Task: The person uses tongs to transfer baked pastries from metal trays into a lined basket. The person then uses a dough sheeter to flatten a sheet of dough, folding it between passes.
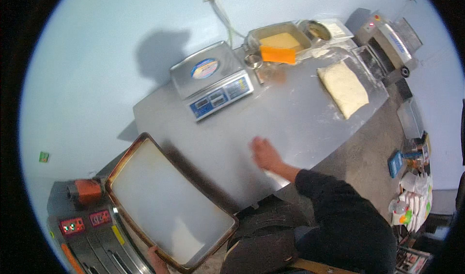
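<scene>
My left hand (156, 260) grips the near rim of a large rectangular baking tray (127, 163) with a brown, worn edge and a pale lining. The tray is tilted, and its far corner rests on the left end of the steel table (290, 124). My right hand (265, 153), blurred by motion, hovers flat just over the table's front part with nothing in it, fingers loosely apart. Its dark sleeve comes in from the lower right. A flattened slab of dough (344, 88) lies on the floured far right of the table, well beyond that hand.
A digital scale (213, 80) stands at the table's back left. Behind it are a metal cup (253, 61), a tub of dough (278, 37) with an orange scraper (277, 54) and a bowl (317, 30). A dough roller machine (387, 41) is at the far right; an appliance with red lights (82, 223) sits lower left.
</scene>
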The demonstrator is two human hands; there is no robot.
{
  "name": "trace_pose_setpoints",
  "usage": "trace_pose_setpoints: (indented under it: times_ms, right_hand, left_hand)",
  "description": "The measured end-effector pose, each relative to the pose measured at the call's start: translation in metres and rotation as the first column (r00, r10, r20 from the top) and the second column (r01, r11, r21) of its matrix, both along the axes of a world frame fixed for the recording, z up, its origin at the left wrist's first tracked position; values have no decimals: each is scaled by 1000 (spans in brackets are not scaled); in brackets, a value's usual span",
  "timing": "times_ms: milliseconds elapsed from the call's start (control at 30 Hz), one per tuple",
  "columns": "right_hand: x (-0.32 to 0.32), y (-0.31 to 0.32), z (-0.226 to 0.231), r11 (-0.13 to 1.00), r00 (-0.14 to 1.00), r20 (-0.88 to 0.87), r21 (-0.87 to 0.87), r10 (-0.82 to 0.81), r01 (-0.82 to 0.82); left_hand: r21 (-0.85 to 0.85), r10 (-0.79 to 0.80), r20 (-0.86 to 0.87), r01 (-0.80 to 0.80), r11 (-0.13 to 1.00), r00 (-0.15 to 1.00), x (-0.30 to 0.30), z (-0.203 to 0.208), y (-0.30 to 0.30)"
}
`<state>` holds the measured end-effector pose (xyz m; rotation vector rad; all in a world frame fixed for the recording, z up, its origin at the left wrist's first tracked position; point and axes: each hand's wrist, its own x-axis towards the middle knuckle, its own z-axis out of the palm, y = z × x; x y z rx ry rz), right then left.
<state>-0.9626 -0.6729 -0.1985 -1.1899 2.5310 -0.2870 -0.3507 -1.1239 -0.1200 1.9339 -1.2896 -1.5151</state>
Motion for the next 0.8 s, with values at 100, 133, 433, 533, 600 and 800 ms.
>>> trace_pose_setpoints:
  times_ms: [100,133,433,533,600,800]
  right_hand:
    - [-64,79,37,958,935,-229,-156,-272,241]
    - [-65,104,50,956,923,-273,-191,-270,223]
    - [118,257,85,921,947,-198,253,-251,297]
    - [182,291,88,867,910,-80,281,-406,412]
    - [208,309,85,855,894,-57,273,-444,441]
    - [229,342,74,817,878,-14,360,-478,451]
  left_hand:
    - [104,-18,-26,20,994,1000,-39,-35,-22]
    - [134,-34,-6,35,990,999,-55,-45,-29]
    - [308,-104,-74,122,944,992,-136,-100,-70]
    - [208,-282,-99,298,932,954,-145,-120,-76]
    - [181,-389,-261,440,880,884,-155,-128,-82]
    - [187,-423,44,408,894,905,-188,-127,-82]
